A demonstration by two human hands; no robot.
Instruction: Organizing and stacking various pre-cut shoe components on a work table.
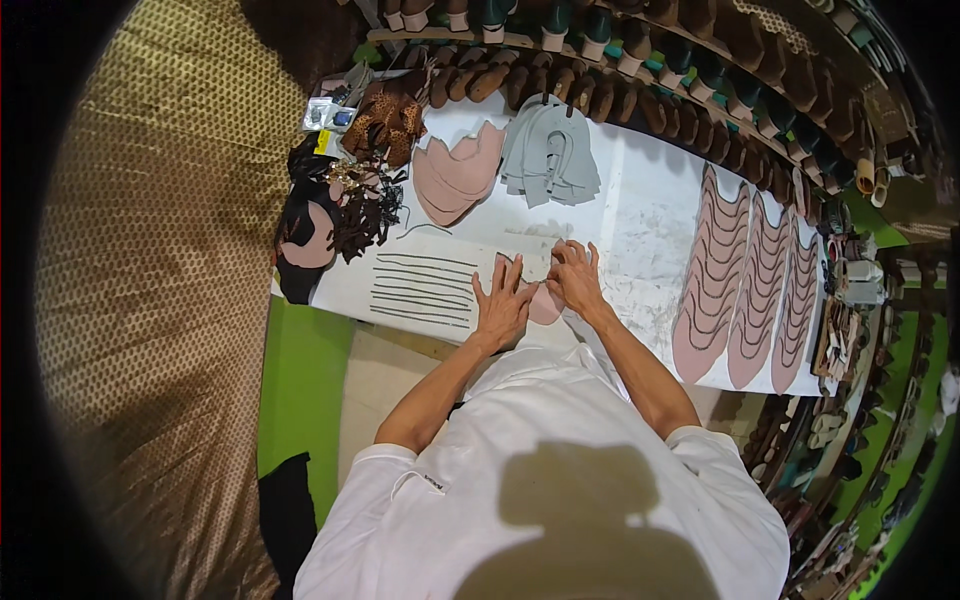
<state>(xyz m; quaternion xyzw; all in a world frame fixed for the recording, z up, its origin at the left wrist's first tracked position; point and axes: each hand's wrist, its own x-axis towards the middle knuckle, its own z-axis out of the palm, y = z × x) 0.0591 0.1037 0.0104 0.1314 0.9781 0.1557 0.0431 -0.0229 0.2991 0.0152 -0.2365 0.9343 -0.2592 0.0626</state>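
A pink shoe-upper piece (545,306) lies on the white table in front of me, partly covered by my hands. My left hand (502,308) rests flat on its left side with the fingers spread. At its curved far edge, my right hand (577,280) has its fingertips pinched together on what looks like a thin dark strip; the fingers hide most of it. Several straight dark strips (423,290) lie in parallel rows left of my left hand. Beyond them is a loose pile of pink pieces (458,172), beside a fanned stack of grey pieces (550,150).
Overlapping pink pieces with dark curved edges (712,290) lie in columns at the table's right. Dark scraps and bows (365,215) crowd the left end. Shelves of shoes and shoe lasts (690,75) run along the back and right. A patterned curtain (160,300) hangs left.
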